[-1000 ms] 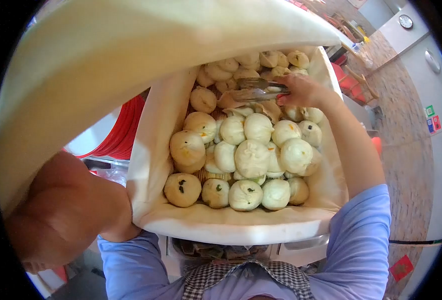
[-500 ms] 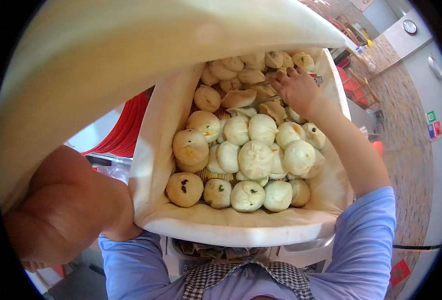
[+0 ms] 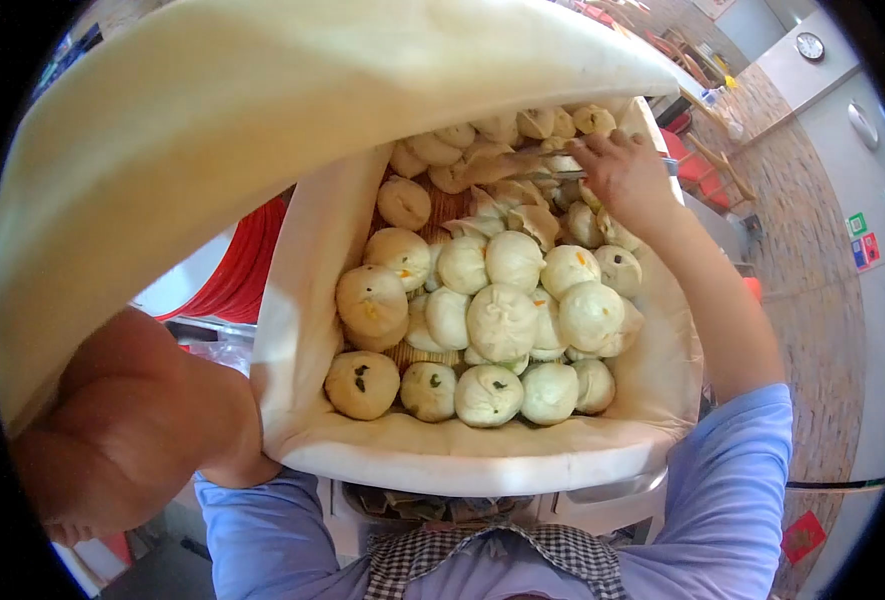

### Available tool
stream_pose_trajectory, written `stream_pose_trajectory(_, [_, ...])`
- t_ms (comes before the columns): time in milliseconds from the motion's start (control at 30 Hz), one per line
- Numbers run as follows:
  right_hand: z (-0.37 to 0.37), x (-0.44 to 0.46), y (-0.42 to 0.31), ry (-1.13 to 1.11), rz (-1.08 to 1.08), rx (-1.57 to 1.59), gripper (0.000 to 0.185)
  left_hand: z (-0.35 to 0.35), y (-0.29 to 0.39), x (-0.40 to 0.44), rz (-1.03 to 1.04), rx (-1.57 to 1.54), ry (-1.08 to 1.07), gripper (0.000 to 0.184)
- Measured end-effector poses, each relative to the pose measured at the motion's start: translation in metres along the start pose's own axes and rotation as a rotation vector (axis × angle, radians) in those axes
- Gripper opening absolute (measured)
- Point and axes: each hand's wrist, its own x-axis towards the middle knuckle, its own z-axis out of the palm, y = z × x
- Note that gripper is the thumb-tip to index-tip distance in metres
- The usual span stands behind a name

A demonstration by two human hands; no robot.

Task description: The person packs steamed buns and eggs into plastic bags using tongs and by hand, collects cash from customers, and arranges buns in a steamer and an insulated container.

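My right hand is closed around metal tongs at the far right of a cloth-lined box. The tongs point left, their tips among folded dumplings; whether they grip one I cannot tell. Round steamed buns fill the near and middle part, some marked with dark or orange bits. More folded dumplings lie between these and the buns at the back. Very near the camera at the left, my left hand is closed on the lifted cream cloth; its fingers are mostly hidden.
Left of the box stands a red ribbed container with a pale top. Red chairs and a patterned floor lie to the right. A wall clock hangs at the upper right. A checked apron shows below.
My right hand has moved slightly right and down with the tongs, which now show more of their length. Folded dumplings near the tips have shifted. The cloth stays raised.
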Motion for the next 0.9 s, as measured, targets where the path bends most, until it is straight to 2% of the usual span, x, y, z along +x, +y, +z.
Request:
stream_pose_trajectory(67, [0.002, -0.009, 0.016, 0.07, 0.02, -0.008, 0.048, 0.002, 0.0, 0.001, -0.011, -0.008, 0.015, 0.052])
stream_pose_trajectory(167, [0.016, -0.01, 0.018, -0.013, 0.113, -0.101, 0.042, 0.005, -0.004, 0.004, 0.033, -0.006, -0.009, 0.052])
stream_pose_trajectory(300, [0.038, -0.012, 0.009, -0.042, 0.062, -0.24, 0.044, -0.002, -0.004, 0.006, 0.058, 0.006, -0.076, 0.052])
stream_pose_trajectory(400, [0.03, -0.017, 0.015, -0.023, 0.058, -0.3, 0.043, -0.005, -0.002, 0.003, 0.05, 0.003, -0.065, 0.051])
stream_pose_trajectory(500, [0.009, -0.023, 0.023, -0.14, 0.151, -0.299, 0.044, -0.006, -0.003, -0.001, 0.043, -0.001, -0.046, 0.051])
stream_pose_trajectory(633, [-0.021, -0.03, 0.025, -0.055, 0.226, 0.007, 0.051, -0.006, -0.003, -0.003, 0.046, 0.0, -0.044, 0.051])
stream_pose_trajectory(733, [-0.037, -0.007, -0.004, -0.282, 0.244, 0.559, 0.06, -0.006, -0.003, -0.002, 0.05, -0.003, -0.038, 0.05])
stream_pose_trajectory(800, [-0.024, 0.009, -0.032, -0.264, 0.109, 0.633, 0.059, -0.006, -0.002, -0.001, 0.054, -0.004, -0.033, 0.05])
stream_pose_trajectory(900, [-0.015, 0.042, -0.072, -0.413, 0.095, 0.632, 0.049, -0.009, -0.002, -0.001, 0.053, 0.001, -0.02, 0.05])
